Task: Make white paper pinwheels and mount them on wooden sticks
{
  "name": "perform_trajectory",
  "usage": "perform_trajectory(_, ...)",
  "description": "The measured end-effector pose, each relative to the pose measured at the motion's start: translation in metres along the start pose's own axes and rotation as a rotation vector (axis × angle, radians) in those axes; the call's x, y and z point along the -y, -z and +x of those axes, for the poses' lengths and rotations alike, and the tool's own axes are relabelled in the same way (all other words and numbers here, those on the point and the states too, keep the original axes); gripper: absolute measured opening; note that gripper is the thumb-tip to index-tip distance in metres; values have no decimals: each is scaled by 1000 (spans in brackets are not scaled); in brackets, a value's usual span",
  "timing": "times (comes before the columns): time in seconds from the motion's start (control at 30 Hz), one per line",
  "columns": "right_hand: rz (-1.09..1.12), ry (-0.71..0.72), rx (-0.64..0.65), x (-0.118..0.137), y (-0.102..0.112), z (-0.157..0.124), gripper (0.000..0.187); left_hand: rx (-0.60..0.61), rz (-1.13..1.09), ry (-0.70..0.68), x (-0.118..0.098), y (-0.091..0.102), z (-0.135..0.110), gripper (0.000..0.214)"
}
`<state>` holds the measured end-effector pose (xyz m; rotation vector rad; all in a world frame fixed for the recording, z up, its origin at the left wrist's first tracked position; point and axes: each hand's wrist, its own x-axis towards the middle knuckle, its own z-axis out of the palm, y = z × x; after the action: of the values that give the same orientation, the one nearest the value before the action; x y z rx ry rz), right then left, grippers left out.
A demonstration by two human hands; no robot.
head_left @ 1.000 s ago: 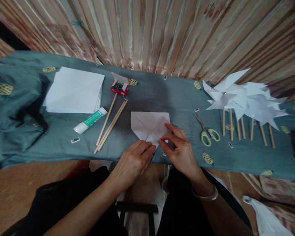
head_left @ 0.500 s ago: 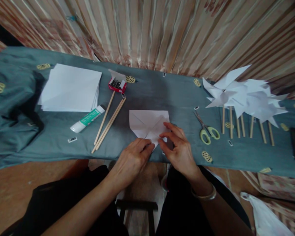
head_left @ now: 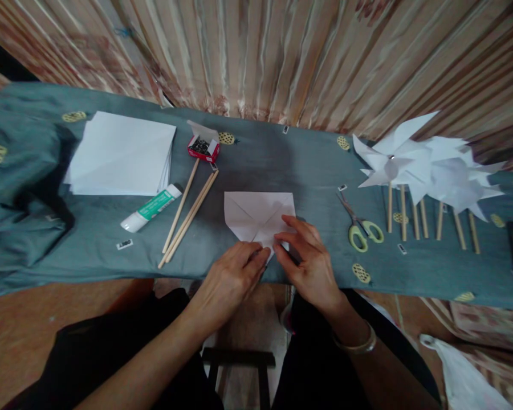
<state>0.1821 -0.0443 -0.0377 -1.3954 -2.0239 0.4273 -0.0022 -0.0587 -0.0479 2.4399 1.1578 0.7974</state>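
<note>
A white square of paper (head_left: pixel 252 213) with diagonal creases lies on the grey-green cloth (head_left: pixel 282 165) near its front edge. My left hand (head_left: pixel 231 279) is curled at the paper's near corner, fingertips pressed on it. My right hand (head_left: pixel 308 259) pinches a folded flap of the same sheet between thumb and fingers. Both hands meet at the sheet's lower middle, covering its near edge.
A stack of white paper (head_left: pixel 119 154), a glue tube (head_left: pixel 151 208), three wooden sticks (head_left: pixel 188 213) and a red box of pins (head_left: pixel 203 148) lie to the left. Scissors (head_left: pixel 361 228) and several finished paper pinwheels (head_left: pixel 427 171) on sticks lie to the right.
My right hand has drawn slightly left toward my left hand over the paper's flap. The view shifted a little; the paper stays in place.
</note>
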Motion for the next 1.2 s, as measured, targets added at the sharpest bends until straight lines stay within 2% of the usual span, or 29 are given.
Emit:
perform_trajectory(0.17, 52, -47, 24, -3, -1, 1, 11, 16, 2, -18, 0, 2, 0, 28)
perform_trajectory(0.43, 124, -215, 28, -5, -6, 7, 7, 49, 16, -13, -1, 1, -1, 31)
perform_trajectory(0.6, 59, -192, 13, -3, -7, 9, 8, 58, 3, -40, -3, 5, -3, 30)
perform_trajectory(1.2, -34, -129, -52, 1, -12, 11, 10, 67, -27, 2, -5, 5, -1, 24)
